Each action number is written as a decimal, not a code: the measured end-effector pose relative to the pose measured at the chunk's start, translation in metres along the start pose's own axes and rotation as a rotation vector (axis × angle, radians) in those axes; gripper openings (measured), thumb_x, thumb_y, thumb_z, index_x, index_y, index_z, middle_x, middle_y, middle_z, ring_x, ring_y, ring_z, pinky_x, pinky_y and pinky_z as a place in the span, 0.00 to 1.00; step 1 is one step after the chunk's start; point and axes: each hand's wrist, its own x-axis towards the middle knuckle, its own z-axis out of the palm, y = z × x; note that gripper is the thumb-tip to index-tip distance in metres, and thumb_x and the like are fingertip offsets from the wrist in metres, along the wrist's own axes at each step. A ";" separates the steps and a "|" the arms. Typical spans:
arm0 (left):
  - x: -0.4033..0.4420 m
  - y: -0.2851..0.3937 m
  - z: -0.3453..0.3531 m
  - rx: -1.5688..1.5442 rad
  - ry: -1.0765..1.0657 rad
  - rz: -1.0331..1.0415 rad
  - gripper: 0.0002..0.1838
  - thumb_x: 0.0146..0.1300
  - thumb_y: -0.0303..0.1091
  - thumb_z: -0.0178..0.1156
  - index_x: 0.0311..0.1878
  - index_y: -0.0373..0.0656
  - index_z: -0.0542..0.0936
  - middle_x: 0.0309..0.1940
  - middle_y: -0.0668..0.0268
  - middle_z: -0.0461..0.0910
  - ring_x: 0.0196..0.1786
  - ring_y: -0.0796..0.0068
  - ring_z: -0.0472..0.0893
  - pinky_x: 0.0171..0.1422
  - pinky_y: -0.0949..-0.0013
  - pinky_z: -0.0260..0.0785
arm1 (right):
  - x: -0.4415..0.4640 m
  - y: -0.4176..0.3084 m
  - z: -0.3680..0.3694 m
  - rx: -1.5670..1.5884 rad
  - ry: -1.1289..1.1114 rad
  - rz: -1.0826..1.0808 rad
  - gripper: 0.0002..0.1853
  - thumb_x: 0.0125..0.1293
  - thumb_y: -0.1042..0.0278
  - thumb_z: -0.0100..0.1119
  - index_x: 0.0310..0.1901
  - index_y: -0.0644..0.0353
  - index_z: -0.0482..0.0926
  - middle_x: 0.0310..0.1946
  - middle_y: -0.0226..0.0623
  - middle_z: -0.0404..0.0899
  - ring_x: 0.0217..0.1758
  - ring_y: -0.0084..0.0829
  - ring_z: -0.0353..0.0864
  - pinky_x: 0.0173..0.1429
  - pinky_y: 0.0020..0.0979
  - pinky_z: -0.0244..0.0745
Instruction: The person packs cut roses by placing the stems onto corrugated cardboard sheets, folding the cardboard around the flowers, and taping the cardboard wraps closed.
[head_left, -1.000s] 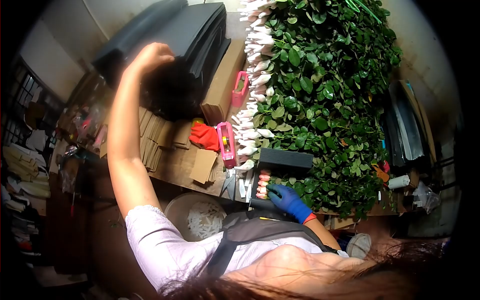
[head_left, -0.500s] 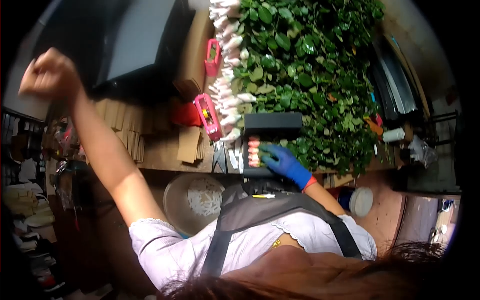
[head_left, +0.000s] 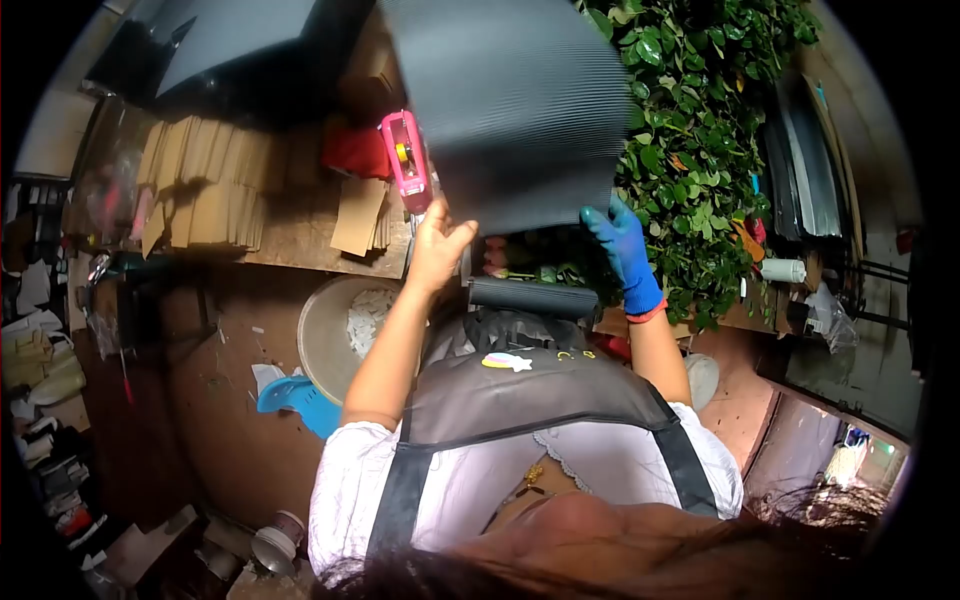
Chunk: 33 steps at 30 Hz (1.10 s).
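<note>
A large black corrugated sheet [head_left: 520,110] spans the middle of the view, lifted over the bench. My bare left hand [head_left: 440,245] grips its near left corner, thumb toward the right. At the near right corner, my right hand [head_left: 622,250] in a blue glove pinches the same sheet. Below the sheet's near edge, pink rose heads [head_left: 495,255] and some stems partly show; the rest of them is hidden. Another black corrugated piece [head_left: 535,297] lies along the bench edge close to my apron. A pink tape dispenser [head_left: 406,160] stands just beyond my left hand.
Leafy green stems [head_left: 690,150] fill the bench's right side. Brown cardboard pieces [head_left: 200,190] stand at left, with a red item [head_left: 355,150] beside them. A bin [head_left: 320,340] holding white scraps is below the bench, near a blue object [head_left: 300,400] on the floor.
My left hand has come from the far left to the middle and now holds the large black sheet. My gloved right hand has left the rose heads and moved to the sheet's right corner.
</note>
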 end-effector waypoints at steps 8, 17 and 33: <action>0.027 -0.087 -0.012 0.593 -0.143 -0.128 0.14 0.74 0.39 0.61 0.47 0.35 0.80 0.33 0.71 0.80 0.38 0.83 0.74 0.42 0.71 0.70 | -0.044 0.071 -0.060 -0.838 -0.223 0.344 0.21 0.66 0.48 0.65 0.47 0.60 0.84 0.39 0.39 0.87 0.39 0.34 0.83 0.46 0.35 0.77; 0.044 -0.160 -0.041 0.805 -0.006 -0.203 0.17 0.65 0.43 0.69 0.40 0.36 0.82 0.23 0.59 0.81 0.27 0.64 0.79 0.38 0.61 0.72 | 0.002 0.071 -0.022 -0.948 -0.542 -0.260 0.19 0.62 0.53 0.66 0.55 0.43 0.84 0.47 0.40 0.85 0.50 0.45 0.84 0.55 0.44 0.78; 0.045 -0.127 -0.001 1.355 -0.791 0.532 0.38 0.67 0.49 0.58 0.76 0.42 0.65 0.76 0.57 0.66 0.79 0.62 0.63 0.82 0.56 0.52 | 0.022 0.085 0.024 -1.371 -0.841 -0.457 0.13 0.61 0.55 0.67 0.47 0.41 0.84 0.43 0.36 0.85 0.47 0.42 0.82 0.55 0.45 0.75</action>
